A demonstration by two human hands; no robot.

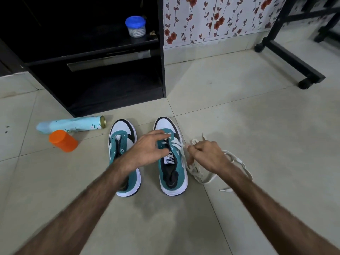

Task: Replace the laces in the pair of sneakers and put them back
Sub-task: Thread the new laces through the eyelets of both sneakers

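Dim even light, soft shadows, wide-angle edge bending.

glossy floor tiles [239, 116], matt suede-like sneakers [173, 162], flat cloth laces [237, 161].

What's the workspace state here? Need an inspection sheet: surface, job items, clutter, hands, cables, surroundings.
Surface: pale tiled floor, a few dark specks.
Job's things: left sneaker unlaced; right sneaker part laced; loose white lace piled beside it.
Clutter: light blue spray can lying on its side; orange container tipped over.
Hands: left hand over the right sneaker's eyelets; right hand pinches a lace.
Cables: nothing seen.
Surroundings: black shelf unit holding a blue-lidded jar; floral wallpaper; black wheeled frame.
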